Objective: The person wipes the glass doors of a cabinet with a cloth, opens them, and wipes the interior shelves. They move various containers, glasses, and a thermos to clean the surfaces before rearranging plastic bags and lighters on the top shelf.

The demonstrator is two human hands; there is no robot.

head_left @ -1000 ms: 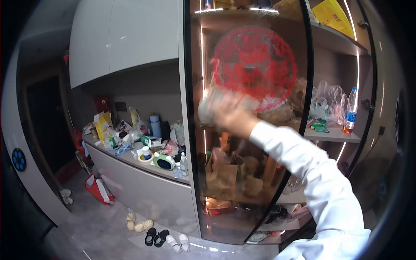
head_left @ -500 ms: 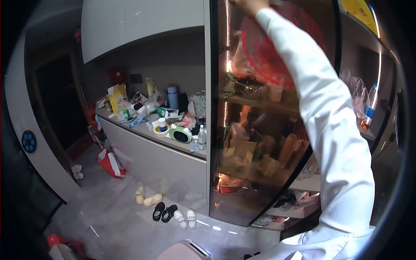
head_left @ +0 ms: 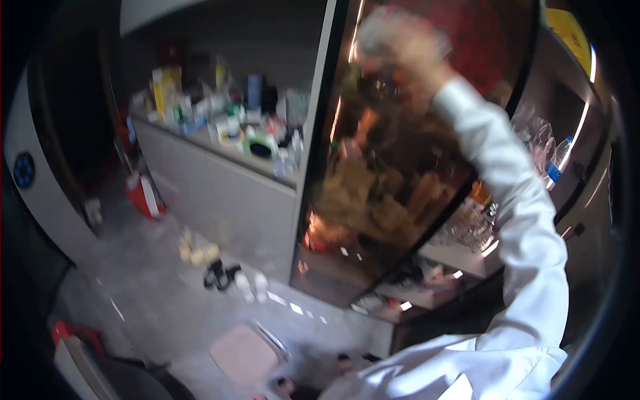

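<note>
My right hand [head_left: 417, 57], in a white sleeve [head_left: 513, 193], is raised against the upper part of a dark glass cabinet door [head_left: 360, 220]. It is closed on a greyish-white, cloth-like thing [head_left: 380, 33], smeared by motion. Around the hand, a red round decoration [head_left: 473, 40] shows on or behind the glass. Shelves with several packed items, too blurred to name, are seen through the pane. My left hand is out of view.
A cluttered counter [head_left: 207, 150] stands at the left. Shoes [head_left: 220, 273] lie on the floor, and a pinkish stool-like seat [head_left: 247, 357] is below me. Open shelves [head_left: 460, 257] with clear plastic items are at the right. A red bag [head_left: 143, 197] leans by the counter.
My right hand has come down from the top edge of the view over the glass, bringing the greyish-white thing into sight. The camera view has tilted and shifted.
</note>
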